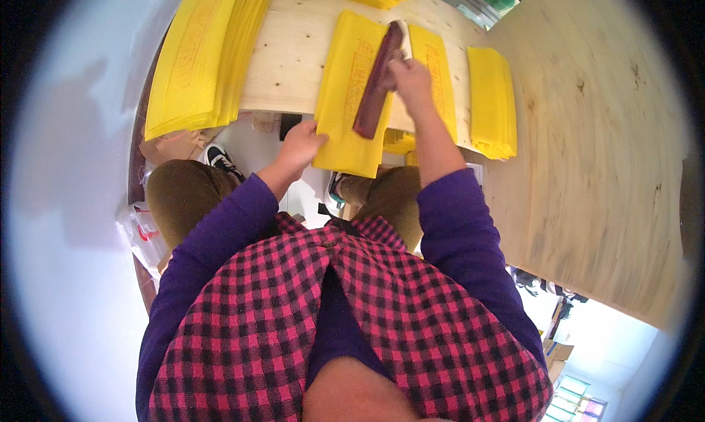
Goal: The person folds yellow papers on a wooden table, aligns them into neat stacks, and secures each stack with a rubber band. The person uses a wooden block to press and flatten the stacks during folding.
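A white bag point(139, 244) at frame left has a red mark, its contents unclear. Upper centre, the left hand point(299, 147) pinches red-printed yellow fabric point(344, 110); the right hand point(410, 83) grips a maroon bar point(376, 97) over it.

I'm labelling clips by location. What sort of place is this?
Likely a workshop, perhaps for printing or packing: a plain plywood worktable, several stacks of yellow sheets, some with red print, and a long dark-red bar in the right hand.
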Available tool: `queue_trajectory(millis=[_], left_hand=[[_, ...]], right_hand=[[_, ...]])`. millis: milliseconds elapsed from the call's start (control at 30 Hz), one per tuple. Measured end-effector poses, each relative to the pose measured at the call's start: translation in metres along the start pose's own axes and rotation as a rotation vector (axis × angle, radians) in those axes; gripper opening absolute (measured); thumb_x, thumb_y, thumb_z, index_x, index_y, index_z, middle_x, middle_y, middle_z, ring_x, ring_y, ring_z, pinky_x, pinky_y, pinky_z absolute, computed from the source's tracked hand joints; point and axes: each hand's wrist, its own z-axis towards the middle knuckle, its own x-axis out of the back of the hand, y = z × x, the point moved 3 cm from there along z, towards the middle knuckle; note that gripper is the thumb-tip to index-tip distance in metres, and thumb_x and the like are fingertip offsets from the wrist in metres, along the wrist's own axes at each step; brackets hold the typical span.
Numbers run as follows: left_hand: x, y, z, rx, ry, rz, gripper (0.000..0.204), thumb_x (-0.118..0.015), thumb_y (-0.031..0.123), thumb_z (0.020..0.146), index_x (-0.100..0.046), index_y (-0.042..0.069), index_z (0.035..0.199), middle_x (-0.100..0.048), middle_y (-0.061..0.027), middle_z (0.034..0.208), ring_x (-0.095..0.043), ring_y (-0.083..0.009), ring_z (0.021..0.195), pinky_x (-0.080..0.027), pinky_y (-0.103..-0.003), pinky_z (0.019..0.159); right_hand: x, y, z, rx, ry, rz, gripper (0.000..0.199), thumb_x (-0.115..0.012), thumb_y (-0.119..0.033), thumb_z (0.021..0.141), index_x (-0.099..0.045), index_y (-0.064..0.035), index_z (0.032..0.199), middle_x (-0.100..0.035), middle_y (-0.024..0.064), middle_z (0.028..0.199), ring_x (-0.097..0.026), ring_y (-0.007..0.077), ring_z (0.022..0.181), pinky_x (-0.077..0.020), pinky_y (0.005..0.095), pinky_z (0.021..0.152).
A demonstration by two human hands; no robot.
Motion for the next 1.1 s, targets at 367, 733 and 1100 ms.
queue_trajectory(millis=[367,733,1100], left_hand=[[-0.003,0.002,-0.001,0.106,-0.005,0.035,0.027,-0.051,0.007,0.086,-0.054,-0.004,0.111,-0.063,-0.0087,0.098,-0.060,-0.0150,0.083,-0.047,-0.027,0.075],[-0.009,0.013,-0.010,0.118,0.065,0.044,0.024,-0.050,0.009,0.089,-0.054,-0.005,0.108,-0.061,-0.0100,0.103,-0.058,-0.0161,0.090,-0.045,-0.027,0.080],[-0.004,0.029,-0.011,-0.196,-0.046,0.772,0.025,-0.045,0.010,0.092,-0.050,-0.005,0.112,-0.057,-0.0117,0.111,-0.056,-0.0196,0.101,-0.043,-0.030,0.090]], right_hand=[[0.220,0.015,-0.077,0.245,0.283,-0.094,0.032,-0.060,-0.028,0.085,-0.058,0.0012,0.099,-0.063,0.0078,0.078,-0.058,0.0133,0.068,-0.0470,0.0297,0.062],[0.098,0.293,-0.217,-0.327,-0.051,-0.477,0.037,-0.055,-0.039,0.084,-0.055,-0.0070,0.102,-0.062,0.0215,0.093,-0.058,0.0408,0.089,-0.0454,0.0480,0.075],[-0.046,0.402,-0.229,-0.581,-0.416,-0.473,0.040,-0.055,-0.036,0.080,-0.060,-0.0064,0.106,-0.062,0.0191,0.104,-0.060,0.0351,0.095,-0.0461,0.0446,0.083]])
